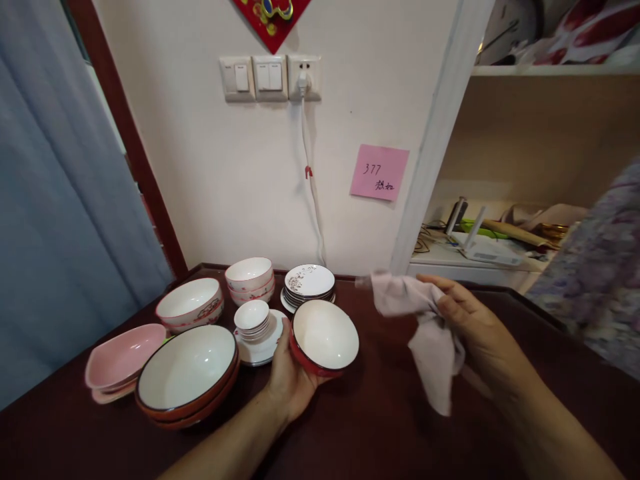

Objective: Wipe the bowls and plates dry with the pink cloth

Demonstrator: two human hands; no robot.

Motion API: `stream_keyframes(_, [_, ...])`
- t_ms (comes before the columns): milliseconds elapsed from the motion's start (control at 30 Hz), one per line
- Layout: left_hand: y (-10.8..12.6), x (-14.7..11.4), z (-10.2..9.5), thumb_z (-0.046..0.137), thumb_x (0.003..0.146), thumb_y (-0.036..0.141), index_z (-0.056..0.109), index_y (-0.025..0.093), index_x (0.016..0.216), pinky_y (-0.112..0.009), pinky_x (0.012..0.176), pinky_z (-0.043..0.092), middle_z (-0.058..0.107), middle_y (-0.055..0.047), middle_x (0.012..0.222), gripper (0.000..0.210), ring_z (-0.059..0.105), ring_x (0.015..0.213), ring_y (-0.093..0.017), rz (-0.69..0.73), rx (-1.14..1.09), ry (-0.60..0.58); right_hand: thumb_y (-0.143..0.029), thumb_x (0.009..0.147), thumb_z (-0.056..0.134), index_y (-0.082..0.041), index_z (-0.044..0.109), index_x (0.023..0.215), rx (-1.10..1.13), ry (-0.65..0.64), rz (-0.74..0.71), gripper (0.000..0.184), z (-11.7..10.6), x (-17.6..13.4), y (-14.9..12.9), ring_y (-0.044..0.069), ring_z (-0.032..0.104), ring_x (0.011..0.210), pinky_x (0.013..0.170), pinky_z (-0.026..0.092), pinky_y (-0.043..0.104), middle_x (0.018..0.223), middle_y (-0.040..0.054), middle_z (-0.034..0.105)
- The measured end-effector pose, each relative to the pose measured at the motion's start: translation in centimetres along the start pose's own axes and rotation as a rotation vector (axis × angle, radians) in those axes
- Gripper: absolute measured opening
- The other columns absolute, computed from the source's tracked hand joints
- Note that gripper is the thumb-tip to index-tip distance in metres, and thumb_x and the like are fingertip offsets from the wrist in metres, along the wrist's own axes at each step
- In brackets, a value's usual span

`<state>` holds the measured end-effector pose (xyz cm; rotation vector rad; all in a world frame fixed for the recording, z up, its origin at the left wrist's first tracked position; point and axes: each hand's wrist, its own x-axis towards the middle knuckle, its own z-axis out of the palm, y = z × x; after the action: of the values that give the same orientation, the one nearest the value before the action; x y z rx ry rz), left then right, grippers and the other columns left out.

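My left hand [293, 383] is closed on a red bowl [326, 335] with a white inside and dark rim, tilted toward me above the table. Its fingers pass under the bowl and are partly hidden. My right hand [467, 327] pinches a pale pinkish cloth [433, 360], which hangs down in folds, apart from the bowl and somewhat blurred. Behind the bowl stands a stack of patterned plates [310, 280]. Left of it, a stack of small white bowls [251, 317] rests on white plates [270, 347].
On the dark table [370, 427], large brown bowls [187, 370], pink dishes [125, 357], a floral bowl [193, 303] and two stacked bowls [250, 277] stand left. A white cable [313, 193] runs down the wall behind. Shelves with a router [487, 247] are at right.
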<state>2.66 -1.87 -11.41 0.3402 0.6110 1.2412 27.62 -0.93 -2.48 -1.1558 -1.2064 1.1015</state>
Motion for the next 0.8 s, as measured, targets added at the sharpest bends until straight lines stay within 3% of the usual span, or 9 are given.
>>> stream_keyframes(67, [-0.2,0.2,-0.4,0.051,0.085,0.057,0.051,0.020,0.133,-0.051,0.085,0.052,0.070,-0.014,0.117,0.061,0.062,0.111,-0.034,-0.041,0.003,-0.009,-0.048,0.068,0.073,-0.026,0.051,0.129,-0.017,-0.051,-0.108,0.070,1.8,-0.6,0.7,0.018,0.061,0.070,0.059,0.051,0.027,0.105,0.0070,0.066])
stream_keyframes(167, [-0.3,0.3,-0.5,0.053,0.085,0.054,0.058,0.018,0.126,-0.046,0.092,0.050,0.075,-0.011,0.108,0.055,0.065,0.108,-0.030,0.000,-0.010,-0.001,-0.039,0.083,0.060,-0.023,0.060,0.118,-0.231,-0.259,-0.308,0.039,6.1,-2.7,3.4,0.025,0.059,0.108,0.090,0.049,0.035,0.123,0.0087,0.059])
stream_keyframes(267, [0.0,0.0,-0.3,0.055,0.084,0.054,0.065,0.012,0.116,-0.044,0.094,0.049,0.077,-0.012,0.096,0.055,0.069,0.098,-0.031,0.024,-0.022,0.038,-0.040,0.081,0.066,-0.023,0.049,0.136,-0.433,-0.633,-0.474,0.060,9.6,-4.7,6.8,0.027,0.050,0.124,0.104,0.041,0.039,0.137,0.0122,0.053])
stream_keyframes(300, [0.1,-0.1,-0.3,0.054,0.083,0.056,0.066,0.009,0.115,-0.045,0.093,0.049,0.077,-0.014,0.095,0.058,0.070,0.097,-0.032,-0.012,-0.023,0.045,-0.039,0.080,0.068,-0.022,0.045,0.140,-0.506,-0.690,-0.546,0.067,10.2,-4.9,7.8,0.028,0.050,0.124,0.106,0.039,0.041,0.138,0.0129,0.053])
stream_keyframes(400, [0.3,-0.1,-0.3,0.051,0.084,0.059,0.064,0.004,0.118,-0.047,0.094,0.048,0.076,-0.018,0.098,0.066,0.069,0.098,-0.035,-0.128,-0.022,0.017,-0.032,0.087,0.061,-0.023,0.043,0.142,-0.781,-0.741,-0.719,0.059,10.2,-4.3,9.5,0.032,0.048,0.126,0.112,0.023,0.058,0.136,0.0118,0.057])
stream_keyframes(500, [0.1,0.2,-0.4,0.051,0.086,0.053,0.061,0.008,0.123,-0.045,0.096,0.046,0.075,-0.016,0.103,0.059,0.068,0.101,-0.033,-0.092,-0.020,-0.019,-0.021,0.094,0.047,-0.022,0.052,0.134,-0.980,-0.653,-0.820,0.040,8.9,-2.7,10.1,0.034,0.035,0.137,0.112,0.008,0.066,0.134,0.0115,0.058])
stream_keyframes(567, [-0.2,0.5,-0.4,0.052,0.086,0.050,0.061,0.010,0.124,-0.044,0.097,0.046,0.075,-0.015,0.103,0.056,0.068,0.101,-0.032,-0.051,-0.011,-0.010,-0.015,0.093,0.045,-0.017,0.056,0.130,-1.016,-0.592,-0.835,0.038,8.4,-2.3,10.3,0.033,0.032,0.139,0.115,0.012,0.062,0.135,0.0155,0.057])
stream_keyframes(700, [-0.3,0.5,-0.6,0.055,0.083,0.054,0.064,0.007,0.117,-0.043,0.092,0.049,0.077,-0.014,0.096,0.059,0.069,0.095,-0.032,-0.058,0.030,0.052,-0.017,0.081,0.058,-0.016,0.053,0.130,-0.755,-0.670,-0.733,0.050,9.7,-4.0,11.1,0.025,0.057,0.118,0.105,0.043,0.036,0.123,0.0138,0.064])
stream_keyframes(800, [0.1,0.0,-0.5,0.053,0.082,0.058,0.065,0.004,0.112,-0.043,0.087,0.051,0.076,-0.016,0.091,0.064,0.070,0.092,-0.033,-0.083,0.059,0.082,-0.022,0.084,0.056,-0.012,0.044,0.136,-0.622,-0.674,-0.805,0.055,10.6,-5.1,11.5,0.023,0.060,0.113,0.095,0.051,0.030,0.124,0.0164,0.062])
